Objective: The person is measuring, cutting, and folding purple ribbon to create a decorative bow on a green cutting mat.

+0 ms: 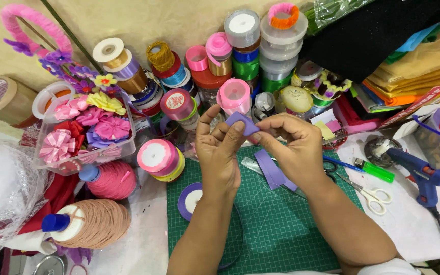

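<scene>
A short piece of purple ribbon point(242, 122) is pinched between both of my hands above the green cutting mat point(276, 229). My left hand point(219, 147) grips its left side with thumb and fingers. My right hand point(291, 145) holds its right side, and a longer strip of the purple ribbon point(270, 170) hangs down from under that hand onto the mat. A purple ribbon spool point(190, 199) lies flat on the mat by my left wrist.
Many ribbon spools point(232, 61) are stacked at the back. A clear box of ribbon flowers point(85, 130) stands left, with yarn cones point(95, 224) below it. Scissors point(367, 192), a green lighter point(377, 170) and a blue glue gun point(418, 175) lie right. Folded fabrics point(413, 76) fill the far right.
</scene>
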